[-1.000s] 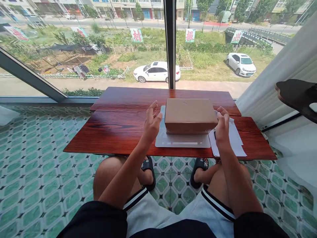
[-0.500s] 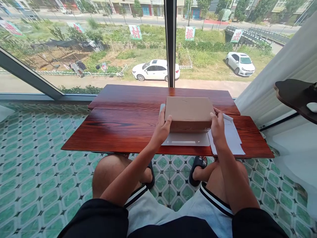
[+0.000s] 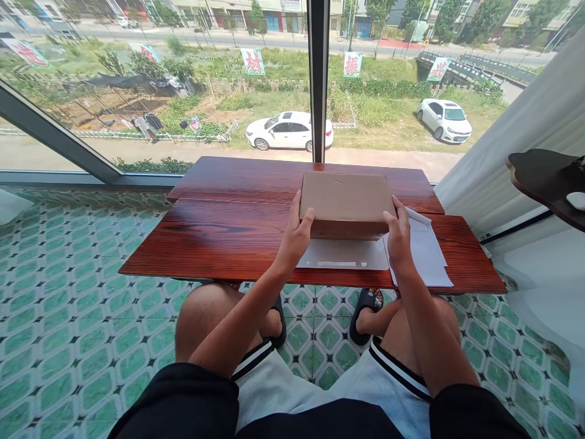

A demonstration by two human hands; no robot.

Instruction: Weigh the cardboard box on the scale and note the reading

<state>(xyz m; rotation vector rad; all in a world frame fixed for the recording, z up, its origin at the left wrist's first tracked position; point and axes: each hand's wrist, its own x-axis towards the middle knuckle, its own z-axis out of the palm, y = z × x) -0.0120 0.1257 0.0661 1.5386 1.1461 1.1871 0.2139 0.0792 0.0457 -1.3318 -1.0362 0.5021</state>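
Head view: left hand (image 3: 295,235) and right hand (image 3: 398,235) clamp the cardboard box (image 3: 345,204) at 9 and 3 o'clock, over grey sheet (image 3: 342,255) on bench (image 3: 219,238).

The left half of the tabletop (image 3: 214,235) lies bare, giving open passage from the near edge to the window (image 3: 183,91); the middle is taken by the cardboard box (image 3: 346,201), which the left hand (image 3: 296,238) and right hand (image 3: 398,241) flank, one at each end. A grey sheet (image 3: 342,255) lies flat under the box and white papers (image 3: 427,253) lie just right of it; both are low. Behind the box, only a narrow strip of wood remains before the window post (image 3: 319,79).
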